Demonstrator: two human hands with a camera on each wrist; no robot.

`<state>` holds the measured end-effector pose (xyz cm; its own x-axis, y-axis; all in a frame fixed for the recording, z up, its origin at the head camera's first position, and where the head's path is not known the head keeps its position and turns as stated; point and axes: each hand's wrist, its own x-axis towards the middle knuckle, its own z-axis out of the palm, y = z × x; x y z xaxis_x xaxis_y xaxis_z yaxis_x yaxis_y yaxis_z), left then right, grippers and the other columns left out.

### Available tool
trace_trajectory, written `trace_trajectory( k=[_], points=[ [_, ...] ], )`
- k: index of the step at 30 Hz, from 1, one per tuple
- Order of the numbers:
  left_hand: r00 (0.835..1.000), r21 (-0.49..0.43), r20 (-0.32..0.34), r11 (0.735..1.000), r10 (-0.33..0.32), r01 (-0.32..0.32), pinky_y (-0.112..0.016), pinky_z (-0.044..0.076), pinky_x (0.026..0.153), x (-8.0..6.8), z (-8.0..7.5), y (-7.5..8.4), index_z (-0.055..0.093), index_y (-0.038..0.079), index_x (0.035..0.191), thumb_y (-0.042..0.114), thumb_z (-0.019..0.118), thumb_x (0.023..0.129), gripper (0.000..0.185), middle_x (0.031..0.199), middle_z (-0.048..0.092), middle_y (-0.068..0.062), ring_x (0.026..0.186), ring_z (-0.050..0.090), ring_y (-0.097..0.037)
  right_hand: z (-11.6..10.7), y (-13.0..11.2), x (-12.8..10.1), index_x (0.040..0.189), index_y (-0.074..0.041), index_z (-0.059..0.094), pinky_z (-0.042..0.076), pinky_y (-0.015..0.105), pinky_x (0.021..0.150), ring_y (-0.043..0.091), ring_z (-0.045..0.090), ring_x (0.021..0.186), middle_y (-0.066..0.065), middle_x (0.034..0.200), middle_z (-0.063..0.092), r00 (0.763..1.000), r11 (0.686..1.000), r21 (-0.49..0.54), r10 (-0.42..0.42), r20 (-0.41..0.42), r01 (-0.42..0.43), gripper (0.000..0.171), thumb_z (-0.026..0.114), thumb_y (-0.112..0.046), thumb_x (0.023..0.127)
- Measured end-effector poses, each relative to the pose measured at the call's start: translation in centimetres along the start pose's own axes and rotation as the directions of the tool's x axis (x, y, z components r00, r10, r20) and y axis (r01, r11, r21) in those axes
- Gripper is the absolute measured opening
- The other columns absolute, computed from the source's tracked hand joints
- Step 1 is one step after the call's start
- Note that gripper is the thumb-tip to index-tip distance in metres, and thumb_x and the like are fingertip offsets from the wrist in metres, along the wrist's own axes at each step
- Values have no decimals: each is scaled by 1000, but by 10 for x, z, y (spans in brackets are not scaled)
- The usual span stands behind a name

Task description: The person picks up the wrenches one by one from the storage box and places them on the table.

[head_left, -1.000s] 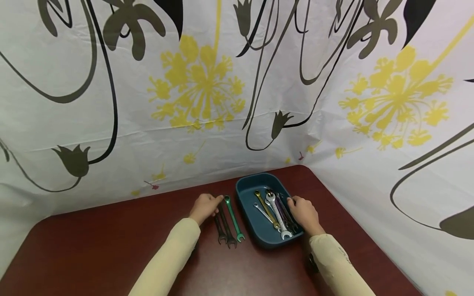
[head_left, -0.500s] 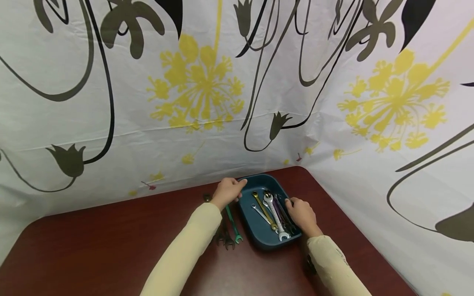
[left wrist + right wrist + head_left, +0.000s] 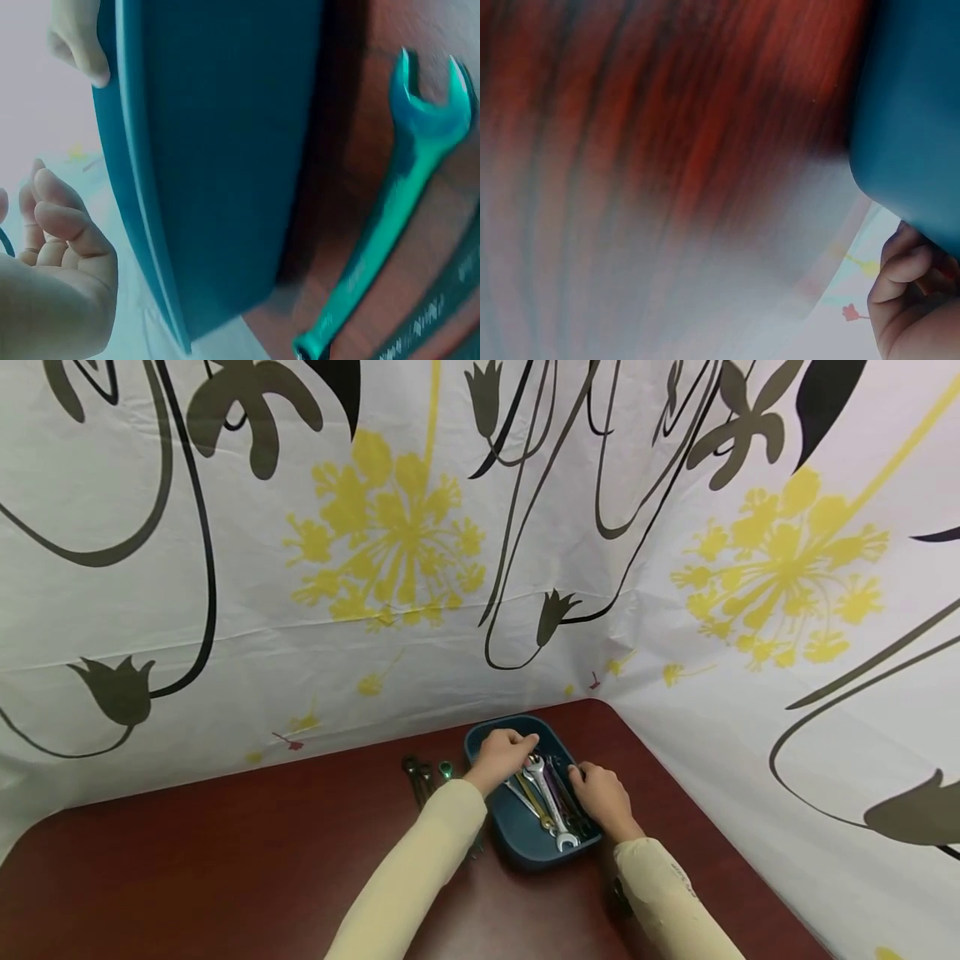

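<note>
My left hand (image 3: 504, 754) is over the far part of a blue plastic tray (image 3: 517, 839), above the wrenches. Its fingers look loosely bent in the left wrist view, and nothing shows clearly between them. My right hand (image 3: 602, 795) grips the tray's right rim, with curled fingers (image 3: 904, 266) against its side in the right wrist view. Inside lie several combination wrenches: a large silver wrench (image 3: 551, 802), a gold wrench (image 3: 534, 802), a small silver one and dark or purple ones. Left of the tray lies a green wrench (image 3: 375, 225), partly hidden by my left sleeve in the head view.
Two dark wrenches (image 3: 412, 767) lie beside the green one on the reddish-brown table (image 3: 225, 852). A white patterned curtain (image 3: 405, 677) hangs along the table's back and right edges. Something small and dark (image 3: 621, 892) is near my right sleeve.
My left hand has moved right, from the wrenches on the table across the tray's left rim to above the wrenches inside. My right hand has stayed on the tray's rim.
</note>
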<state>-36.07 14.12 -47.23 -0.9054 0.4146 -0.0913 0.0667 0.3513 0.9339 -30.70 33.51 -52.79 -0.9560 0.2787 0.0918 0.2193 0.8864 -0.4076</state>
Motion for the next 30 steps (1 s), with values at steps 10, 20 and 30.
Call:
trace_trajectory(
  k=[10, 20, 30],
  points=[
    [1000, -54, 3, 999, -1, 1, -24, 42, 58, 4, 23, -5, 63, 8, 76, 41, 55, 97, 39, 77, 67, -8, 67, 60, -22, 1, -1, 1, 112, 0, 66, 42, 32, 57, 17, 53, 63, 8, 72, 60, 1000, 1000, 8, 9, -8, -9, 38, 48, -30, 99],
    [999, -121, 8, 992, -37, 38, -27, 47, 63, 4, 38, -23, 66, 1, 87, 40, 54, 98, 42, 80, 69, -10, 74, 63, -25, 4, -3, -2, 111, 0, 67, 41, 31, 56, 17, 53, 63, 9, 76, 63, 1000, 1000, 22, 22, -1, -22, 36, 50, -30, 98],
    [998, -173, -3, 984, -55, 53, -23, 43, 57, 10, 54, -34, 65, 1, 85, 38, 56, 96, 39, 71, 66, -6, 61, 56, -14, 4, -2, 2, 112, 0, 66, 42, 33, 57, 17, 53, 63, 9, 75, 62, 999, 999, 17, 32, -5, -32, 38, 48, -31, 99]
  ],
)
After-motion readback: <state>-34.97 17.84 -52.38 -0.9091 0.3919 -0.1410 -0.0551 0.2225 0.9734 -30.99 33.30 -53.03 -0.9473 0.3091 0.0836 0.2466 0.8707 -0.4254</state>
